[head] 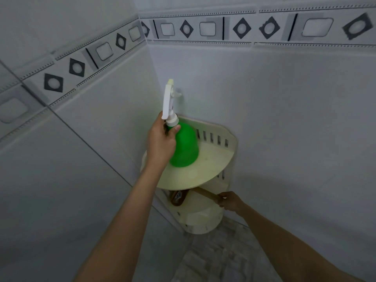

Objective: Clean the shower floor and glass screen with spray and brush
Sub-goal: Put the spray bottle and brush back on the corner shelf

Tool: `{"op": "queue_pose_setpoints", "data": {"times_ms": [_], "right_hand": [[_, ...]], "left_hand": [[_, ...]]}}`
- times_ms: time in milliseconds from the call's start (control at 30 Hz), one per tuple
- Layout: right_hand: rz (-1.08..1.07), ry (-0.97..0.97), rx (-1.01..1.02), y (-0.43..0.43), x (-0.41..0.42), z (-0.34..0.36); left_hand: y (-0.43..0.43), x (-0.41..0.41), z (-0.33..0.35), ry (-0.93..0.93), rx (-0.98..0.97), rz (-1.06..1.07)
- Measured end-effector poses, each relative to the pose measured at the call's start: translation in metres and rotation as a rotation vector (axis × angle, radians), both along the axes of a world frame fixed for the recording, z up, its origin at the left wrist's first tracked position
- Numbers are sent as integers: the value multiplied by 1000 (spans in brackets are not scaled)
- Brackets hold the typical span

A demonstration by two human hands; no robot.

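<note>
Head view: left hand (161, 139) wraps its fingers round the neck of a green plastic spray bottle with a white trigger head (185, 147), thumb lying on the bottle's shoulder. Bottle upright over the top tier of a cream plastic corner shelf (221, 155), far in the wall corner; cannot tell whether its base touches the tier. Right hand (230, 201), lower and to the right, curls its fingers round the near end of a wooden-handled brush with a brown head (205, 193). Brush head lies on the tier below, partly hidden under the top one. Pale wall tiles with a grey patterned border band (242, 28) run above.
</note>
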State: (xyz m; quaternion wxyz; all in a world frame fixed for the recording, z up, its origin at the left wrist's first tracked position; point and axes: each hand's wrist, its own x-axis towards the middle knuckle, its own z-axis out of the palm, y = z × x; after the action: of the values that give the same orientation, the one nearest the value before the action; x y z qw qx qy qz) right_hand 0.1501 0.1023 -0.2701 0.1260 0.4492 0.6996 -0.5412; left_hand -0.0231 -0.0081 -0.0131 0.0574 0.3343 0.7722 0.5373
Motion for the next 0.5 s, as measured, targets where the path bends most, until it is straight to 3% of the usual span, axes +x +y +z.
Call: {"op": "queue_pose_setpoints", "data": {"times_ms": [233,500], "right_hand": [[131,-83,243,10,-3,-15],[332,-318,689,10,-8,-16]], "left_hand": [[2,-2,-3,28,-18,8],[2,1,-5,40,33,8]]}}
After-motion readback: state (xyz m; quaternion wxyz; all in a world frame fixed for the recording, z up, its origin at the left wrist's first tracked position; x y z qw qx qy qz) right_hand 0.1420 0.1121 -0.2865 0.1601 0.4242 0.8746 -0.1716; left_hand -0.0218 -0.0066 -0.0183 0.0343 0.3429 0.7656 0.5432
